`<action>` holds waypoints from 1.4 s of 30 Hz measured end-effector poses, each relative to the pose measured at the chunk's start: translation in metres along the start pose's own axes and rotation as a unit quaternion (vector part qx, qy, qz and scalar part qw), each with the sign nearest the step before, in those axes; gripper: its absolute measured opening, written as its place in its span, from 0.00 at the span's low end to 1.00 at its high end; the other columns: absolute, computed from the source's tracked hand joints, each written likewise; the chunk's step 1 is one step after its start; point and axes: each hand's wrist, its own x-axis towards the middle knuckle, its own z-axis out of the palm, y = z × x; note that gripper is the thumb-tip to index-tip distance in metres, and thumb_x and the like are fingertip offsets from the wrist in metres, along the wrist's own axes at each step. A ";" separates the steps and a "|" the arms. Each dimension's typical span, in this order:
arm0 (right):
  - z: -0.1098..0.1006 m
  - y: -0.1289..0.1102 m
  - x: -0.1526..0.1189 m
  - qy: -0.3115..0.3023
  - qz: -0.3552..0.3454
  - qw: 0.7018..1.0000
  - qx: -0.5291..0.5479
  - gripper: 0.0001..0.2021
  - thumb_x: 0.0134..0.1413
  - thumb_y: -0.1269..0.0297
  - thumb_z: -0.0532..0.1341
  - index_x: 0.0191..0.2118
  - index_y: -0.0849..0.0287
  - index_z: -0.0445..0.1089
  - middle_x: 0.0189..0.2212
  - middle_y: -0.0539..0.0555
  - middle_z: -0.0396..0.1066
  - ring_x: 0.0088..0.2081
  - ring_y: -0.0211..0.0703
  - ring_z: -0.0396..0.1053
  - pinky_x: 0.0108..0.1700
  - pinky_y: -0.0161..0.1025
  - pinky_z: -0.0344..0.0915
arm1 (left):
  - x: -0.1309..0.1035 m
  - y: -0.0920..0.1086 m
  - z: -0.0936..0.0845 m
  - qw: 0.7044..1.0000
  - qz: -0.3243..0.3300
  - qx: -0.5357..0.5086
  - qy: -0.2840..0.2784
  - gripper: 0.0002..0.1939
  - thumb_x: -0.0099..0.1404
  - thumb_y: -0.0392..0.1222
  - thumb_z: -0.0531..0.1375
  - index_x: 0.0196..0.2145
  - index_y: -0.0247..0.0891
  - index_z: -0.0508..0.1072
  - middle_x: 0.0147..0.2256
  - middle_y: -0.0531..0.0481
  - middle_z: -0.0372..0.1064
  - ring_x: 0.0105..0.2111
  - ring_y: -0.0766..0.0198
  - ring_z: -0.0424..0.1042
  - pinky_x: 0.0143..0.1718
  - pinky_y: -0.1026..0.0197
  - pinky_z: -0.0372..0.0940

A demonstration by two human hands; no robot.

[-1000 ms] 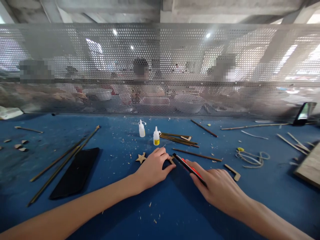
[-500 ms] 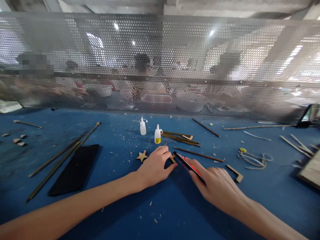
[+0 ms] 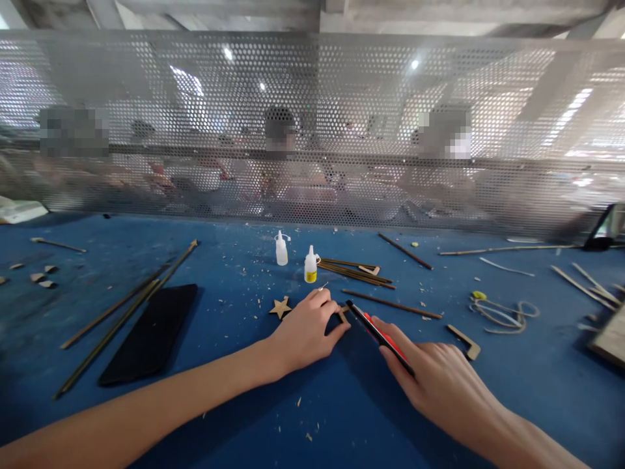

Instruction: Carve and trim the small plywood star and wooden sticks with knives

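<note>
Near the middle of the blue table, my left hand (image 3: 305, 329) pinches a small wooden piece (image 3: 344, 315) between thumb and fingers. A wooden star (image 3: 280, 307) lies just left of that hand. My right hand (image 3: 430, 371) is closed round a red and black tool (image 3: 383, 337), its dark tip pointing at the wooden piece, a small gap away. Two white glue bottles, one (image 3: 282, 249) further back and one (image 3: 310, 266) with a yellow label, stand upright beyond my left hand.
A black phone-like slab (image 3: 149, 335) and long thin sticks (image 3: 105, 322) lie at the left. Thin brown sticks (image 3: 359, 272) are behind my hands. An L-shaped piece (image 3: 466, 343) and coiled string (image 3: 505, 312) lie right. A perforated metal screen (image 3: 312, 189) borders the back; people sit beyond.
My right hand and the tool have moved slightly right and down, so the tip is further from the wooden piece. My left hand keeps its hold, and the whole view has shifted slightly.
</note>
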 end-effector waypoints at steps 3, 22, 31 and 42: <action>0.002 -0.004 -0.004 0.013 0.000 1.000 0.004 0.23 0.71 0.61 0.49 0.68 0.51 0.54 0.17 0.45 0.72 0.18 0.46 0.73 0.21 0.38 0.49 | 0.001 -0.001 0.000 1.000 0.003 -0.001 -0.001 0.15 0.72 0.49 0.59 0.43 0.33 0.74 0.42 0.41 0.68 0.47 0.50 0.69 0.51 0.48 0.68; -0.012 0.021 0.031 0.045 0.166 0.903 0.393 0.19 0.70 0.48 0.47 0.55 0.55 0.61 0.31 0.52 0.74 0.28 0.40 0.71 0.31 0.38 0.68 | 0.002 -0.004 -0.008 0.982 -0.051 -0.180 0.027 0.13 0.65 0.39 0.66 0.47 0.44 0.74 0.41 0.53 0.75 0.39 0.62 0.73 0.45 0.57 0.70; 0.020 0.025 0.039 0.034 0.223 0.832 0.507 0.21 0.64 0.43 0.54 0.50 0.56 0.63 0.29 0.46 0.61 0.25 0.36 0.64 0.26 0.35 0.65 | 0.004 -0.002 -0.012 0.982 -0.054 -0.179 0.040 0.08 0.68 0.43 0.64 0.44 0.44 0.77 0.38 0.53 0.77 0.34 0.63 0.74 0.41 0.58 0.70; 0.026 0.031 0.033 0.012 0.219 0.843 0.492 0.19 0.67 0.45 0.51 0.51 0.55 0.59 0.24 0.43 0.57 0.22 0.35 0.57 0.23 0.34 0.59 | 0.004 -0.002 -0.011 0.987 -0.073 -0.135 0.037 0.09 0.69 0.46 0.62 0.45 0.44 0.78 0.39 0.50 0.77 0.35 0.61 0.74 0.40 0.56 0.70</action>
